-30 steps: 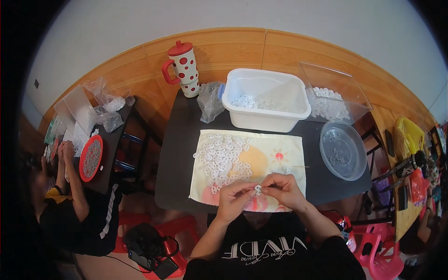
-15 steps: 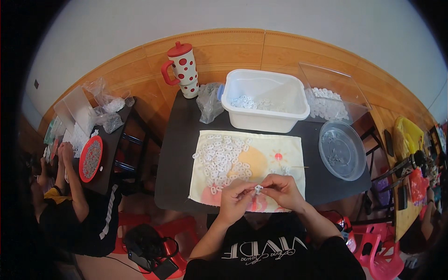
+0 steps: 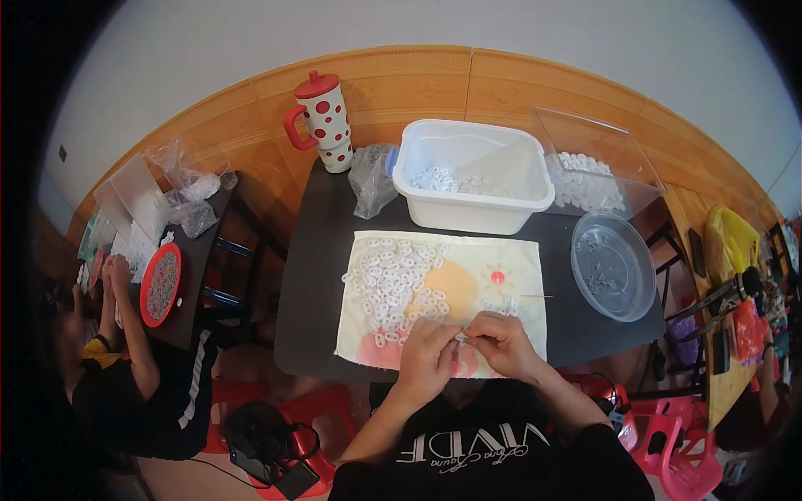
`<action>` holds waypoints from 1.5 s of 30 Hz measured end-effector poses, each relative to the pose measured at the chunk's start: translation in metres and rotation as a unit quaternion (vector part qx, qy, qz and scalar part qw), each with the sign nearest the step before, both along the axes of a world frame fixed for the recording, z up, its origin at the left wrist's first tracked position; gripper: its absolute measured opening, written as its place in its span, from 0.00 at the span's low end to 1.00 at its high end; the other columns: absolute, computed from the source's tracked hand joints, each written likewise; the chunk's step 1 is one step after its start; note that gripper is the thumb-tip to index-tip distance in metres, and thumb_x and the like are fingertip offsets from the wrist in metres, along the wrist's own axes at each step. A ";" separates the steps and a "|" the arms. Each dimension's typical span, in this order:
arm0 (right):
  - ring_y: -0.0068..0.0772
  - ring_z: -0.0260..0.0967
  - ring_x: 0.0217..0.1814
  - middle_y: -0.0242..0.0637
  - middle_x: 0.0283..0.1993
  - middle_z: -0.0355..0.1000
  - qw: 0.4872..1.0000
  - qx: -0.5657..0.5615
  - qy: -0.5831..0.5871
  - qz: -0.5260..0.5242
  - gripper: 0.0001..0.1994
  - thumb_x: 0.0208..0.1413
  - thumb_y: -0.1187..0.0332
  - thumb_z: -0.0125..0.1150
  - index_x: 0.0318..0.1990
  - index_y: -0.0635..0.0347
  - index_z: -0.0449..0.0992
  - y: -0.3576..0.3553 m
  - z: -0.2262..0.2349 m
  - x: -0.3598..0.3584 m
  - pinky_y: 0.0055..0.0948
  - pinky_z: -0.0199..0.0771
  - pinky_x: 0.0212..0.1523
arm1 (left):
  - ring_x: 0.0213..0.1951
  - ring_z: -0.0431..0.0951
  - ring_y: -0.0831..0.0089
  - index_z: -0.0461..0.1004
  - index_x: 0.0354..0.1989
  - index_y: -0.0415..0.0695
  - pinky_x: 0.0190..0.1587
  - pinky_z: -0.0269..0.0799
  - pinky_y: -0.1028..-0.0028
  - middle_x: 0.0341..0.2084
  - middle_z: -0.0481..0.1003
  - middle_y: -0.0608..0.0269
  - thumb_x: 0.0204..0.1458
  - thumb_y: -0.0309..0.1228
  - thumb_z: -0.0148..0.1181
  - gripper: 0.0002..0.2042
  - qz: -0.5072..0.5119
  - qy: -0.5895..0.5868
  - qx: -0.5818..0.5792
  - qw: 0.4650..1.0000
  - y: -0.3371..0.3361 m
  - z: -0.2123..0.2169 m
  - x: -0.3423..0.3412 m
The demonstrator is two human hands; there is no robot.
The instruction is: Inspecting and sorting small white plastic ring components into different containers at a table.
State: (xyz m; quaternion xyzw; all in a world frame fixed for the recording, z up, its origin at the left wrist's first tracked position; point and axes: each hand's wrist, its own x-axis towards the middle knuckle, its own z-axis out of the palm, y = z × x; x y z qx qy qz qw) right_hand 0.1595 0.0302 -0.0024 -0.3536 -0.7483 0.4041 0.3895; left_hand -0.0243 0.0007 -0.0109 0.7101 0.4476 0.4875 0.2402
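Observation:
Close together over the front of a pale yellow towel [image 3: 525, 260], both my hands pinch one small white plastic piece [image 3: 461, 338]. My left hand [image 3: 424, 361] grips it with thumb and forefinger. My right hand [image 3: 503, 344] meets it from the other side with closed fingertips, which partly cover the piece. Left of and beyond my hands, many loose white two-holed plastic pieces [image 3: 388, 280] are spread on the towel. A few small pale pieces [image 3: 503, 306] lie just beyond my right hand, near a thin stick [image 3: 536, 296].
Behind the towel stands a white tub [image 3: 472, 213] with small pieces inside. A round clear tray [image 3: 614, 311] and a clear bin of white parts [image 3: 589, 188] are at right. A spotted tumbler [image 3: 326, 121] and plastic bag [image 3: 372, 179] stand back left. Another person's hands [image 3: 117, 269] work near a red tray [image 3: 160, 284].
My fingers have closed further around the small white piece, so less of it shows. My left hand has turned slightly inward. The view has shifted a little.

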 end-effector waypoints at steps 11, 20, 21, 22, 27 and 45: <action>0.48 0.68 0.32 0.43 0.28 0.68 0.992 0.113 -0.060 0.003 0.07 0.45 0.83 0.59 0.32 0.63 0.74 0.001 0.000 -0.002 0.37 0.67 0.31 | 0.35 0.72 0.55 0.77 0.37 0.37 0.37 0.70 0.63 0.30 0.74 0.55 0.40 0.12 0.58 0.14 0.023 0.074 0.036 0.996 -0.002 0.003 0.004; 0.45 0.69 0.34 0.39 0.32 0.69 0.964 0.240 -0.111 -0.015 0.07 0.40 0.78 0.63 0.30 0.63 0.74 -0.003 0.003 -0.004 0.37 0.69 0.33 | 0.33 0.71 0.55 0.78 0.37 0.36 0.35 0.69 0.64 0.28 0.73 0.56 0.37 0.12 0.60 0.15 -0.019 0.086 0.049 0.995 0.000 0.009 0.002; 0.44 0.69 0.34 0.39 0.33 0.69 0.957 0.258 -0.133 -0.017 0.07 0.39 0.77 0.63 0.29 0.62 0.74 -0.004 0.003 -0.003 0.37 0.69 0.33 | 0.33 0.71 0.55 0.78 0.37 0.36 0.35 0.69 0.64 0.28 0.73 0.56 0.37 0.12 0.60 0.15 -0.028 0.084 0.056 0.995 0.000 0.008 0.000; 0.44 0.69 0.34 0.39 0.33 0.69 0.954 0.263 -0.138 -0.028 0.07 0.39 0.77 0.63 0.29 0.62 0.74 -0.004 0.002 -0.004 0.37 0.69 0.33 | 0.34 0.70 0.55 0.77 0.38 0.35 0.36 0.69 0.63 0.29 0.72 0.54 0.37 0.13 0.59 0.16 -0.035 0.086 0.050 0.994 -0.001 0.006 -0.003; 0.43 0.65 0.35 0.39 0.32 0.65 0.938 0.310 -0.152 0.022 0.08 0.36 0.74 0.59 0.27 0.61 0.70 -0.007 0.001 -0.004 0.36 0.68 0.35 | 0.34 0.72 0.55 0.77 0.34 0.35 0.35 0.70 0.64 0.30 0.74 0.54 0.35 0.14 0.58 0.14 -0.019 0.106 0.092 0.990 -0.007 0.008 -0.003; 0.43 0.64 0.38 0.41 0.34 0.63 0.937 0.301 -0.160 0.080 0.09 0.37 0.70 0.58 0.27 0.61 0.68 -0.003 0.001 -0.001 0.35 0.67 0.39 | 0.35 0.72 0.55 0.74 0.31 0.32 0.35 0.71 0.63 0.31 0.73 0.53 0.33 0.12 0.58 0.13 -0.050 0.123 0.090 0.987 -0.003 0.011 -0.001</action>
